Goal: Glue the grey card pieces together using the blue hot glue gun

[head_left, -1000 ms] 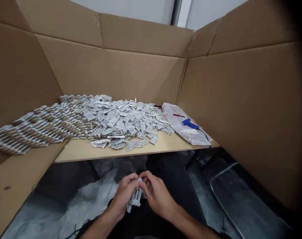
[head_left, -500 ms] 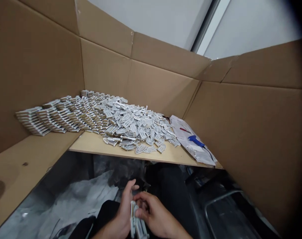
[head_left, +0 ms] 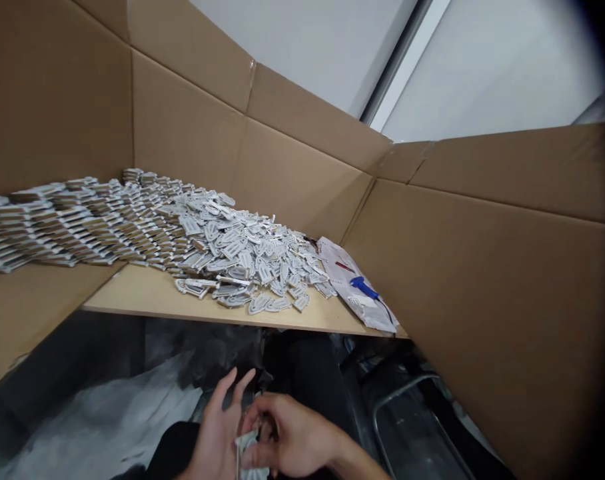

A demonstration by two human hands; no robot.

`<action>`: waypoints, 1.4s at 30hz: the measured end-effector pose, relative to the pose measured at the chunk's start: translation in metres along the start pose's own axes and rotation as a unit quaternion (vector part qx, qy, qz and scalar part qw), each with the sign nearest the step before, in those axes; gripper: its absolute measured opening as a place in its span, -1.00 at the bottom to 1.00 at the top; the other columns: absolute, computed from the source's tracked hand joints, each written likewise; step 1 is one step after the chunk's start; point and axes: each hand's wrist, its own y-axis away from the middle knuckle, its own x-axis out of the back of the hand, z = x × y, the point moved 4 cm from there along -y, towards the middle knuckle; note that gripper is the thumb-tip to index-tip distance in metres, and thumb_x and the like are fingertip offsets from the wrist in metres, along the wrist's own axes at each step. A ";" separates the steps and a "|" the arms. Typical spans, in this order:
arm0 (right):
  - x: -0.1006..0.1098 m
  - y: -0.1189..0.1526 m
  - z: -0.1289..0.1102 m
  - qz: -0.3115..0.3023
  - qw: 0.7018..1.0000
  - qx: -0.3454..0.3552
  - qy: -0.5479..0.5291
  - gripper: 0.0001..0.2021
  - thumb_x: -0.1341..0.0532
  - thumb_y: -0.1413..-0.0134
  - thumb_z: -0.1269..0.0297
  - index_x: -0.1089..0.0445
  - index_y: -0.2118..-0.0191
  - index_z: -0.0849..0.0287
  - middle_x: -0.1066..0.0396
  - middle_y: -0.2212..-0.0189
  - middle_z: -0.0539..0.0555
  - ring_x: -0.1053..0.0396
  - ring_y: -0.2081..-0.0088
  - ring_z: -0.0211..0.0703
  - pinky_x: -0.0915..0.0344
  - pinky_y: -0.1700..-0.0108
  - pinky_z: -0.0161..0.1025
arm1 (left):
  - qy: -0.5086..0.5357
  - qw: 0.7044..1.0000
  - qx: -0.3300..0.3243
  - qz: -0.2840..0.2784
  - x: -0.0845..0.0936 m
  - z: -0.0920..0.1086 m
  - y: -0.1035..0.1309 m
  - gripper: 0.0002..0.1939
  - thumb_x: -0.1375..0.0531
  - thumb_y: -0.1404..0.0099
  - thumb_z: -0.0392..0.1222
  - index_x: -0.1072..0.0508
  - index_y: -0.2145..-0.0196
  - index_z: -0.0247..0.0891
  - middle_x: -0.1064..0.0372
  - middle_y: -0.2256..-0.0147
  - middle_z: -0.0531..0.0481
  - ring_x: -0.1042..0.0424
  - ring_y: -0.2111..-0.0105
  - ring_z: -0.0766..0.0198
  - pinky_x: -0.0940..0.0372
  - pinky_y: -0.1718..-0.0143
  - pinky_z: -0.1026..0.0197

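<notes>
Low in the view, above my lap, my right hand (head_left: 295,437) is closed, thumb and fingers on a small pale grey plastic piece (head_left: 247,443). Beside it, my left hand (head_left: 220,427) has its fingers stretched up and apart, its palm turned toward the piece. The piece lies against or just off that palm; the contact is partly hidden. On the table ahead is a heap of similar grey slotted pieces (head_left: 252,247), each with a pointed end. Neat overlapping rows of such pieces (head_left: 77,223) with brownish edges stand to the left.
Cardboard walls (head_left: 292,160) surround the wooden table (head_left: 147,293). A blue-handled tool with a cord (head_left: 364,287) and a small red item (head_left: 344,267) lie on a paper sheet (head_left: 332,250) at the right. White sheeting (head_left: 107,413) lies below left; a dark chair (head_left: 417,427) is below right.
The view has turned right, so the table contents sit further left. My left fingers have spread apart more, and my right hand has tilted over the grey pieces.
</notes>
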 end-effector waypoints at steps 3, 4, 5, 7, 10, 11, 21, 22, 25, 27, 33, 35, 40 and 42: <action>0.005 -0.001 -0.007 -0.051 0.997 -0.040 -0.040 -0.33 -0.63 0.33 -0.14 -0.41 0.21 0.18 -0.42 0.51 -0.05 -0.36 0.57 -0.25 -0.31 0.55 -0.41 | 0.000 0.997 0.053 -0.061 -0.004 0.000 -0.002 -0.26 -0.27 -0.24 0.09 -0.29 -0.32 -0.15 -0.55 0.25 -0.12 -0.60 0.31 -0.07 -0.45 0.26 0.00; 0.008 -0.001 -0.011 -0.061 0.996 -0.046 -0.052 -0.32 -0.63 0.36 -0.15 -0.39 0.22 0.19 -0.43 0.49 -0.04 -0.37 0.57 -0.26 -0.32 0.54 -0.41 | -0.007 0.996 0.054 -0.074 -0.003 0.000 -0.005 -0.25 -0.27 -0.22 0.13 -0.30 -0.31 -0.15 -0.54 0.27 -0.12 -0.60 0.31 -0.08 -0.44 0.27 0.00; 0.013 0.001 -0.018 -0.070 0.995 -0.046 -0.058 -0.31 -0.63 0.37 -0.15 -0.39 0.22 0.19 -0.44 0.48 -0.03 -0.38 0.56 -0.26 -0.34 0.53 -0.40 | -0.025 0.996 0.041 -0.075 0.001 0.000 -0.010 -0.26 -0.26 -0.21 0.17 -0.33 -0.28 -0.17 -0.54 0.30 -0.11 -0.59 0.32 -0.07 -0.43 0.29 0.02; 0.030 0.004 -0.040 -0.070 0.996 -0.023 -0.049 -0.34 -0.61 0.28 -0.14 -0.38 0.20 0.20 -0.44 0.47 -0.02 -0.39 0.55 -0.26 -0.35 0.51 -0.39 | -0.112 0.993 -0.007 -0.034 0.013 -0.001 -0.021 -0.33 -0.21 -0.21 0.26 -0.42 -0.12 -0.24 -0.50 0.38 -0.09 -0.55 0.38 -0.02 -0.38 0.35 0.07; 0.081 0.003 -0.090 0.030 0.997 0.071 0.032 -0.53 -0.50 -0.05 -0.04 -0.37 0.16 0.18 -0.46 0.44 0.01 -0.39 0.51 -0.24 -0.34 0.48 -0.36 | -0.365 0.925 -0.085 0.064 0.033 -0.004 -0.035 -0.46 -0.14 -0.20 0.32 -0.47 0.25 -0.25 -0.44 0.48 -0.09 -0.49 0.44 0.03 -0.35 0.39 0.09; 0.104 -0.001 -0.109 0.098 0.986 0.108 0.085 -0.61 -0.46 -0.13 0.02 -0.38 0.16 0.17 -0.47 0.42 0.02 -0.41 0.49 -0.22 -0.33 0.48 -0.36 | -0.451 0.882 -0.120 0.071 0.036 -0.006 -0.037 -0.53 -0.14 -0.20 0.28 -0.47 0.30 -0.22 -0.47 0.44 -0.11 -0.51 0.38 0.01 -0.38 0.31 0.06; 0.254 -0.093 -0.221 0.488 0.845 0.122 0.184 -0.79 -0.31 -0.29 0.31 -0.37 0.04 0.28 -0.44 -0.01 0.36 -0.49 0.03 0.05 -0.41 0.03 -0.15 | -0.783 0.556 -0.278 -0.026 0.044 -0.031 -0.042 -0.45 -0.14 -0.34 -0.01 -0.50 -0.20 -0.29 -0.36 -0.27 -0.30 -0.27 -0.32 -0.20 -0.23 -0.32 -0.10; 0.248 -0.091 -0.221 0.487 0.846 0.133 0.174 -0.74 -0.27 -0.35 0.24 -0.35 -0.03 0.28 -0.40 -0.09 0.38 -0.47 -0.01 0.06 -0.41 0.00 -0.14 | -0.779 0.556 -0.289 -0.027 0.044 -0.032 -0.041 -0.46 -0.12 -0.36 0.00 -0.50 -0.20 -0.27 -0.37 -0.26 -0.29 -0.28 -0.31 -0.19 -0.23 -0.32 -0.11; 0.201 -0.059 -0.209 0.428 0.875 0.186 0.127 -0.58 -0.02 -0.51 -0.06 -0.29 -0.16 0.17 -0.39 -0.14 0.29 -0.53 0.07 -0.03 -0.48 0.09 -0.19 | -0.720 0.615 -0.321 -0.021 0.032 -0.026 -0.030 -0.51 -0.13 -0.37 0.04 -0.54 -0.13 -0.23 -0.45 -0.18 -0.28 -0.32 -0.27 -0.19 -0.20 -0.32 -0.16; 0.152 -0.025 -0.191 0.278 0.924 0.262 -0.015 -0.44 0.13 -0.50 -0.20 -0.28 -0.19 0.14 -0.39 -0.14 0.32 -0.53 0.03 0.07 -0.49 0.08 -0.08 | -0.646 0.689 -0.330 -0.015 0.018 -0.016 -0.016 -0.58 -0.16 -0.39 0.08 -0.57 -0.06 -0.17 -0.52 -0.04 -0.22 -0.42 -0.15 -0.14 -0.20 -0.29 -0.12; 0.050 0.043 -0.105 0.141 0.945 0.189 -0.228 -0.24 0.29 -0.35 -0.44 -0.22 -0.23 0.01 -0.36 -0.19 0.32 -0.52 0.05 0.23 -0.48 0.18 0.07 | -0.440 0.859 -0.237 -0.114 -0.017 0.010 0.010 -0.66 -0.12 -0.44 0.09 -0.57 0.17 -0.19 -0.46 0.24 -0.09 -0.40 0.18 0.08 -0.27 0.16 0.15; 0.039 0.040 -0.077 0.140 0.937 0.166 -0.273 -0.26 0.29 -0.32 -0.46 -0.19 -0.22 -0.02 -0.34 -0.21 0.29 -0.52 0.06 0.21 -0.46 0.17 0.06 | -0.382 0.887 -0.190 -0.174 -0.023 0.012 0.011 -0.66 -0.10 -0.44 0.04 -0.56 0.24 -0.23 -0.42 0.27 -0.08 -0.35 0.23 0.13 -0.23 0.28 0.19; 0.032 0.030 -0.040 0.131 0.898 0.193 -0.373 -0.40 0.18 -0.43 -0.31 -0.26 -0.16 0.02 -0.34 -0.19 0.27 -0.51 0.11 0.11 -0.43 0.20 -0.06 | -0.359 0.902 -0.128 -0.204 -0.024 0.009 0.007 -0.78 -0.25 -0.33 -0.10 -0.51 0.40 -0.30 -0.36 0.39 -0.03 -0.19 0.42 0.30 -0.10 0.39 0.23; 0.031 0.029 -0.035 0.136 0.897 0.192 -0.374 -0.42 0.15 -0.44 -0.29 -0.28 -0.14 0.05 -0.35 -0.17 0.27 -0.50 0.12 0.09 -0.42 0.26 -0.11 | -0.371 0.899 -0.119 -0.202 -0.022 0.006 0.003 -0.76 -0.28 -0.33 -0.08 -0.52 0.40 -0.31 -0.39 0.40 -0.04 -0.19 0.42 0.30 -0.08 0.39 0.24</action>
